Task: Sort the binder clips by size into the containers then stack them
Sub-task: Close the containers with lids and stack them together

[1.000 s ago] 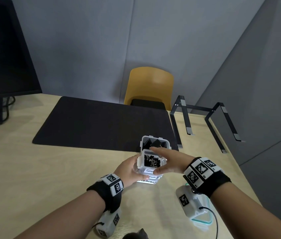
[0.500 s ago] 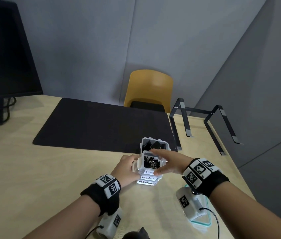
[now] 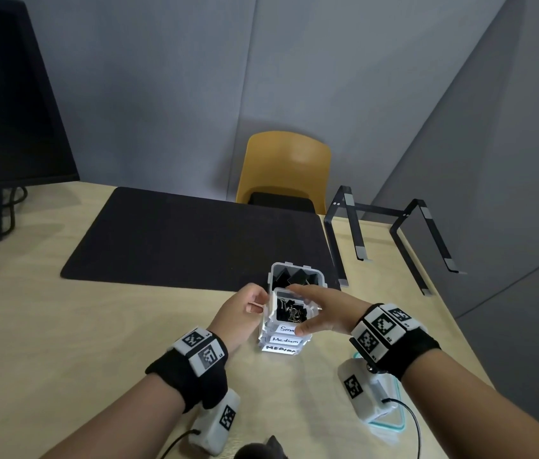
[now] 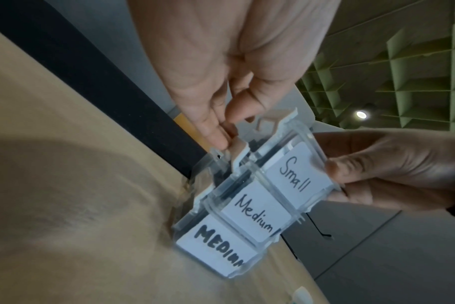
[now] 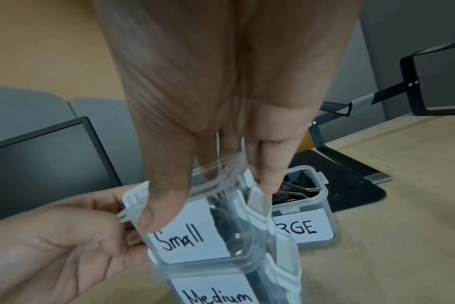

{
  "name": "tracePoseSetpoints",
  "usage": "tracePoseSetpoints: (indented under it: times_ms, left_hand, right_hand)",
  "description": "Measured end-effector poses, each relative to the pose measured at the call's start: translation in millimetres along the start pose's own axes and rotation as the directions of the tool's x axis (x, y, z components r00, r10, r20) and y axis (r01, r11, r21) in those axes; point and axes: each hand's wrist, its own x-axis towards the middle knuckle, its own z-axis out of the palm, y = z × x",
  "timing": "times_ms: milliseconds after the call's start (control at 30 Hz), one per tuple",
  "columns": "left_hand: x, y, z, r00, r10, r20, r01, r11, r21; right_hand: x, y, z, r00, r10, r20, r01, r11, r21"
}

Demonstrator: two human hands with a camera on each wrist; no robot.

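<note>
Three clear containers stand stacked near the desk's front: "MEDIUM" [image 3: 279, 348] at the bottom, "Medium" [image 3: 284, 340] in the middle, and "Small" [image 3: 291, 314] on top, open and holding small black clips. My right hand [image 3: 296, 309] grips the Small container [image 5: 192, 236], thumb on its front label and fingers over the far rim. My left hand [image 3: 260, 301] pinches the white latch on its left side [image 4: 221, 148]. Just behind the stack, the LARGE container [image 3: 296, 276] stands open on the desk with big black clips inside [image 5: 304, 222].
A black mat [image 3: 195, 236] covers the desk behind the containers. A monitor [image 3: 3, 111] stands at far left, a black metal stand [image 3: 394, 226] at right, and a yellow chair [image 3: 284, 170] beyond. A teal-rimmed clear lid [image 3: 390, 422] lies under my right wrist.
My left hand has moved up from cupping the side of the stack to pinching the top container's left latch. The right hand keeps its grip on the Small container.
</note>
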Motion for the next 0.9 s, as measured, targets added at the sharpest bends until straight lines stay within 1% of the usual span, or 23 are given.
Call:
tracePoseSetpoints:
  times_ms: [67,133,267,367,433,533,600,700,800,833,900]
  left_hand:
    - [0,2,-2,0.997,-0.019,-0.074,0.013,0.997,-0.075]
    - [-2,9,-2,0.995,-0.028,-0.101,0.014,0.991,-0.134]
    - [-6,18,-1,0.995,-0.014,-0.099,0.003,0.993,-0.116]
    - [-4,23,-4,0.996,-0.078,-0.052,0.067,0.981,-0.184]
    - [-3,29,-4,0.996,-0.084,0.007,0.084,0.989,-0.119]
    - [0,31,-1,1.0,-0.022,0.021,0.019,0.989,0.144]
    - [0,33,1,0.996,0.053,0.07,-0.068,0.97,0.235]
    - [2,34,3,0.973,0.098,0.211,-0.154,0.951,0.27]
    - [7,26,5,0.954,0.09,0.285,-0.172,0.945,0.278]
    - [9,21,6,0.953,0.084,0.291,-0.164,0.95,0.266]
    - [10,15,7,0.955,0.077,0.288,-0.145,0.964,0.224]
  right_hand:
    - [0,0,0,1.0,0.002,0.0,-0.002,1.0,0.001]
    - [0,0,0,1.0,0.004,0.007,-0.004,1.0,-0.001]
    - [0,-1,-1,1.0,0.001,0.014,-0.001,1.0,-0.003]
    - [2,1,0,1.0,-0.006,0.009,0.006,1.0,-0.001]
    - [4,5,2,1.0,-0.02,-0.003,0.02,1.0,0.009]
    - [7,9,5,0.999,-0.033,-0.023,0.034,0.999,0.038]
    - [6,14,6,0.999,-0.028,-0.041,0.033,0.992,0.123]
    - [4,22,7,0.997,0.003,-0.071,0.021,0.941,0.337]
    - [3,34,15,0.995,0.072,-0.074,-0.039,0.926,0.375]
    - [5,39,19,0.994,0.096,-0.053,-0.065,0.906,0.418]
    - [9,44,29,0.988,0.152,0.021,-0.134,0.791,0.597]
